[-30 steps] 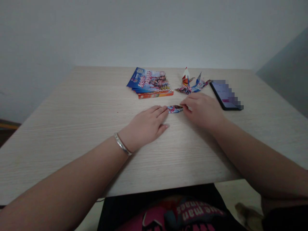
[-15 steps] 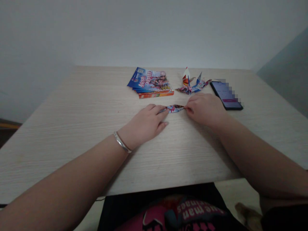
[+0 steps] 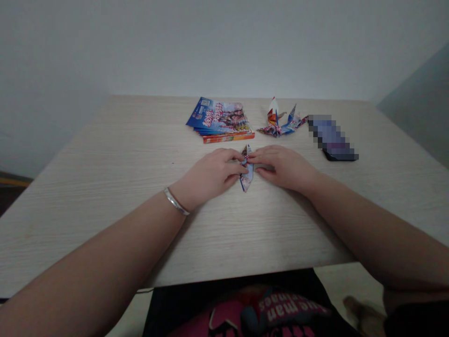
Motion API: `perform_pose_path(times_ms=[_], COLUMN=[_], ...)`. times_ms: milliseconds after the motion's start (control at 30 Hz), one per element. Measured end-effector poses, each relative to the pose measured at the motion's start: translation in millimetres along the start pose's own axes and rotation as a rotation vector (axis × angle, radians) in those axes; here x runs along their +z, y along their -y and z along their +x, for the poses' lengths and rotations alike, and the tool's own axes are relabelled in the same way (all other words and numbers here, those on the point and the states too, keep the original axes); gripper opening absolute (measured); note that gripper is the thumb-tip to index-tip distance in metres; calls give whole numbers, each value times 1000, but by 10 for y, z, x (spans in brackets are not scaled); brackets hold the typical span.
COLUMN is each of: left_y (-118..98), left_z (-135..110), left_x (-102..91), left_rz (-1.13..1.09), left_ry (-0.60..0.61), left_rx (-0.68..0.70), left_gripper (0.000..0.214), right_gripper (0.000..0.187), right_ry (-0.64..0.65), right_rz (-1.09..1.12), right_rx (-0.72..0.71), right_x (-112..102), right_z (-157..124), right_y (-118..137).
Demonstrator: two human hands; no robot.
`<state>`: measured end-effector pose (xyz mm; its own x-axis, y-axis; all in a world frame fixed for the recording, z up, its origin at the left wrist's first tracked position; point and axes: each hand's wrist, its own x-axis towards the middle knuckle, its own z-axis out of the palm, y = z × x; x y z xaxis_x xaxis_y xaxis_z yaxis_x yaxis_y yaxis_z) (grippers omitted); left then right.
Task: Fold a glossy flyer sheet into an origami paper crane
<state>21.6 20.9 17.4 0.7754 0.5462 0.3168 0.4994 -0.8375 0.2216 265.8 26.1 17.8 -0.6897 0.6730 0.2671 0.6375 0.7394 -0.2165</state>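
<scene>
A narrow piece of folded paper point(image 3: 249, 175), printed in blue, white and red, lies on the table between my hands, its long points facing toward and away from me. My left hand point(image 3: 219, 171) holds it from the left, with fingertips over its middle. From the right, my right hand point(image 3: 286, 166) has its fingers on the upper part of the same paper, thumb close to the right edge. My fingertips cover part of the folds. A silver bangle point(image 3: 176, 201) circles my left wrist.
Behind my hands lies a fanned stack of printed leaflets point(image 3: 220, 119). Folded paper cranes point(image 3: 278, 124) stand right of it, close to a phone point(image 3: 333, 140). The pale wooden table point(image 3: 115, 154) meets a wall at the back.
The folded paper has turned from lying sideways to pointing toward me. My right hand has moved left from its right tip, bringing both hands closer together.
</scene>
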Motion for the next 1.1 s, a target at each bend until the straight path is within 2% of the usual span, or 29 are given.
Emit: perform_pose_path(times_ms=[300, 533, 700, 967, 1100], left_y=[3, 18, 0, 8, -15], left_z=[11, 6, 12, 7, 15], left_x=[-24, -9, -51, -20, -28], left_rz=[-16, -34, -35, -3, 67], left_ry=[42, 36, 70, 18, 22], left_rx=[-61, -69, -76, -55, -49], left_gripper=[18, 18, 19, 17, 19], right_gripper=[26, 27, 26, 16, 13], right_ry=[-36, 52, 86, -43, -57], right_rz=[-88, -298, -278, -34, 37], right_rx=[-100, -165, -106, 47, 117], right_x=[-4, -86, -85, 25, 61], right_z=[13, 38, 39, 67, 83], right_y=[37, 149, 195, 165, 147])
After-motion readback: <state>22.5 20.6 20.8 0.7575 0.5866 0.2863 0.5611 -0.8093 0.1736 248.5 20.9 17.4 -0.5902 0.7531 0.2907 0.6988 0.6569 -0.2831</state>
